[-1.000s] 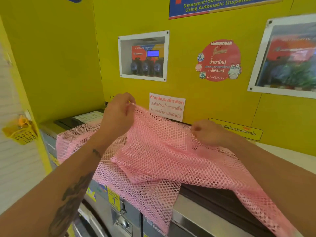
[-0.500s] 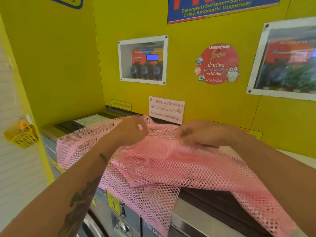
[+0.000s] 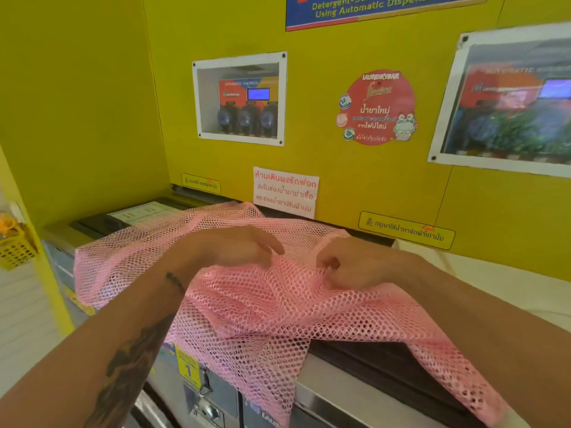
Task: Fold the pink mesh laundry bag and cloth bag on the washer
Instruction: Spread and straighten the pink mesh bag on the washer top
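we see one washer (image 3: pixel 355 393) along the near edge, steel-fronted with a dark top, and what may be a second machine's panel at the far left; we cannot tell where one unit ends. spread over the washer top lies one pink mesh laundry bag (image 3: pixel 278 307), rumpled, its far edge close to the yellow wall, one corner hanging down over the front panel in the middle and another trailing off the near right. we judge it very light, limp and open-weave: it will not hold a crease by itself, will likely slide on the smooth top, and fingers can snag in the holes. we would take it by its edges or corners, pulling it taut before laying one half over the other, rather than bunching it from the middle.

to the right a pale surface (image 3: pixel 500 282) shows beyond the arm; whether that is the cloth bag we cannot tell, so we count none for certain.

two hands work at the middle of the bag. our left hand (image 3: pixel 244 245) rests on the mesh with fingers loosely bent, the tips touching the netting; whether they pinch it we cannot tell. our right hand (image 3: pixel 349 267) has its fingers curled in, pinching a gather of mesh.
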Tool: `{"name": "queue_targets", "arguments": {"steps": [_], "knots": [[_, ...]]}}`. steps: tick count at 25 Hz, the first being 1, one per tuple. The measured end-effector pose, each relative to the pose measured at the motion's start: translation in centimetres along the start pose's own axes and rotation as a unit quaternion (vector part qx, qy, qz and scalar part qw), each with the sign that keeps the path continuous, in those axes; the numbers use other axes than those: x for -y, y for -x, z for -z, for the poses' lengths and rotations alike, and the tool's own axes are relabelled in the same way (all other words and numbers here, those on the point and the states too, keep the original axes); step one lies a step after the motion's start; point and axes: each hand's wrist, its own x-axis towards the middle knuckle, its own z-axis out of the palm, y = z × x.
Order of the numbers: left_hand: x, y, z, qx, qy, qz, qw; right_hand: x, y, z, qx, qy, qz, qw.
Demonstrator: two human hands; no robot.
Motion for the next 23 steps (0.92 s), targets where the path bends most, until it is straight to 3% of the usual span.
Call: {"name": "queue_targets", "arguments": {"steps": [2,3,7,10,12,14,17,18,20,23], "knots": [[0.2,0.5,0.2,0.023,-0.077,0.018,0.997,-0.2,-0.4,0.2,-0.066,-0.014,0.009,0.998],[0.5,0.5,0.4,-0.006,-0.104,0.019,0.994,-0.4,-0.6,0.7,-0.101,-0.043,-0.001,0.994],[1.6,0.7,2.2,-0.232,-0.091,-0.021,0.968,-2.0,-1.6,2.9,-0.262,-0.072,-0.041,0.962],[2.9,-0.2,3.7,-0.400,-0.126,-0.037,0.907,-2.1,-2.6,3.1,-0.353,-0.084,-0.046,0.931],[3.8,-0.7,4.4,-0.466,-0.144,-0.037,0.872,-1.5,-3.0,3.2,-0.308,-0.168,-0.030,0.936],[4.6,-0.6,5.2,-0.498,-0.127,-0.030,0.857,-1.3,-3.1,3.2,-0.130,-0.316,0.000,0.940],[5.8,-0.1,5.9,-0.512,-0.117,-0.023,0.851,-2.4,-3.4,2.1,0.069,-0.308,-0.021,0.949],[6.1,0.1,5.9,-0.511,-0.116,-0.021,0.851,-2.5,-3.7,1.4,0.085,-0.263,-0.028,0.961],[7.3,0.2,5.9,-0.498,-0.118,-0.005,0.859,-2.2,-4.4,0.9,0.030,-0.174,-0.020,0.984],[9.5,0.6,6.2,-0.445,-0.143,0.071,0.881,-1.3,-4.6,2.6,-0.047,-0.233,-0.001,0.971]]}}
